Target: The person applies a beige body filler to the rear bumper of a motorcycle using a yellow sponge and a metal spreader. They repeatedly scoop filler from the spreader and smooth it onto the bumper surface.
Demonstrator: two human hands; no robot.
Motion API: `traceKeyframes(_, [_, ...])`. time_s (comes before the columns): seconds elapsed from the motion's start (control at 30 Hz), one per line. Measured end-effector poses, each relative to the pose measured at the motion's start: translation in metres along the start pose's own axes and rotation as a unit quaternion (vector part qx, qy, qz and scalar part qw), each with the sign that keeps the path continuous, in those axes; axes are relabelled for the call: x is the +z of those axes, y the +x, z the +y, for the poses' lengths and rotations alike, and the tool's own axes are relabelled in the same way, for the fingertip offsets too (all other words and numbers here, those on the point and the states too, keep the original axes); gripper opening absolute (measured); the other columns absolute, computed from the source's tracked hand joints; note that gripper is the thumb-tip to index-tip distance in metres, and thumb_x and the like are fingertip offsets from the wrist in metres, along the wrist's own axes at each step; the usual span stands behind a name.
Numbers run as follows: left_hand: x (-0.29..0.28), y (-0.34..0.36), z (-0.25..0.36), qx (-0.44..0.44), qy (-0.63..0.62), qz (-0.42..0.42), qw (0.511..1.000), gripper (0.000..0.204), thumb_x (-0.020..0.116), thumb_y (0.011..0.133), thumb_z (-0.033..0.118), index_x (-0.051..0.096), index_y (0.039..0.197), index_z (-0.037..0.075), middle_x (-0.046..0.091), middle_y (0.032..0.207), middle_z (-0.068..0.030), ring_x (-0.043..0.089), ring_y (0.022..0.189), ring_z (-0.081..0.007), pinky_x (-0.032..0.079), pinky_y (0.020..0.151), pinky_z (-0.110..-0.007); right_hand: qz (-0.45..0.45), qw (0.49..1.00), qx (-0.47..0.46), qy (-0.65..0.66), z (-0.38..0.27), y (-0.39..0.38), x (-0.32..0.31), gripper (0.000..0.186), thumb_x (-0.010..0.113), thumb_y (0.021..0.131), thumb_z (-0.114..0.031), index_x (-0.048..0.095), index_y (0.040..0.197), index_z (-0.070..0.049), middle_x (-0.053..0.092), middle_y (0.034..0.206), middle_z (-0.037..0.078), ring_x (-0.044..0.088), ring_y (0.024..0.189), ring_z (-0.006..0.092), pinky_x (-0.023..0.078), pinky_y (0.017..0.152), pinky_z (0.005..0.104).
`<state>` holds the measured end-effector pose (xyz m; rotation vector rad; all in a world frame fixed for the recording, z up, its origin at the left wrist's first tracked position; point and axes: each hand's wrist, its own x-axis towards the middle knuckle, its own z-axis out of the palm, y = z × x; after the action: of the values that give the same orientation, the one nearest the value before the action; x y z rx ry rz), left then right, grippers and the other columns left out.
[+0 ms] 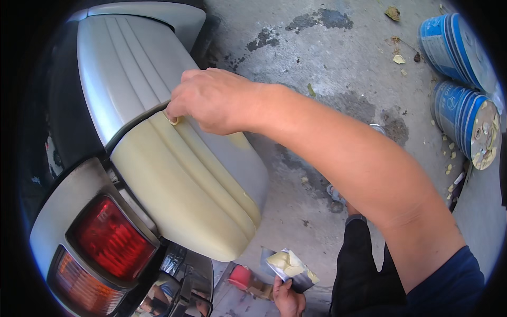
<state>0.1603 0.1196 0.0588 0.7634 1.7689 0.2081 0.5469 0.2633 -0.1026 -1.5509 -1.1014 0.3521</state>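
Note:
My right hand (pixel 208 100) reaches across to a grey vehicle body panel (pixel 253 164) largely coated in pale yellow filler (pixel 174 174). Its fingers are closed and bent down against the panel's upper edge, by the seam. A small yellowish bit shows at the fingertips; what they hold, if anything, is mostly hidden. Low in the view, my left hand (pixel 289 300) grips a flat metal putty plate (pixel 301 280), with the thumb on top. A heap of pale yellow putty (pixel 285 262) lies on the plate.
Beyond the seam is a bare silver panel (pixel 127 63). A red tail light (pixel 113 238) and orange lamp (pixel 87 282) sit at lower left. Two blue-and-white drums (pixel 457 119) stand right, one lid spattered yellow. A red container (pixel 240 276) is near the bumper.

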Motion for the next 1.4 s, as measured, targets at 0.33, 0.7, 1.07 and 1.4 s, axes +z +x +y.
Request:
traceKeyframes(0.33, [-0.012,0.003,-0.008,0.01,0.033,0.002,0.999,0.058,0.049,0.075,0.005,0.049,0.133,-0.003,0.058,0.128,-0.0137,0.054,0.12,-0.028,0.038,0.107,-0.041,-0.141,0.989,0.03,0.024,-0.018,-0.012,-0.015,0.038,0.052,0.077,0.009,0.07,0.107,-0.008,0.069,0.101,0.011,0.06,0.104,0.0313,0.052,0.088,0.0406])
traceKeyframes(0.7, [-0.025,0.006,-0.018,-0.008,0.013,-0.02,1.0,0.059,0.05,0.076,0.004,0.048,0.134,-0.003,0.058,0.128,-0.0155,0.055,0.119,-0.0301,0.04,0.106,-0.043,-0.217,0.975,0.036,0.028,-0.042,-0.039,-0.026,0.035,0.052,0.078,0.007,0.069,0.106,-0.006,0.066,0.099,0.017,0.061,0.103,0.0331,0.051,0.085,0.0413])
traceKeyframes(1.07, [-0.053,0.015,-0.039,0.005,-0.001,-0.038,0.999,0.057,0.051,0.077,0.005,0.048,0.134,-0.003,0.058,0.128,-0.0156,0.056,0.117,-0.0311,0.041,0.105,-0.044,-0.216,0.975,0.023,0.047,-0.055,-0.072,-0.017,0.03,0.053,0.078,0.007,0.069,0.102,-0.004,0.066,0.096,0.017,0.06,0.103,0.0334,0.051,0.085,0.0411])
traceKeyframes(1.4, [-0.063,0.017,-0.046,0.014,0.022,-0.05,0.998,0.061,0.049,0.076,0.006,0.046,0.136,-0.004,0.057,0.129,-0.0161,0.055,0.118,-0.0311,0.041,0.105,-0.044,-0.138,0.989,-0.004,0.06,-0.071,-0.121,-0.006,0.027,0.056,0.075,0.007,0.07,0.096,-0.003,0.068,0.089,0.013,0.059,0.098,0.0329,0.052,0.08,0.0411])
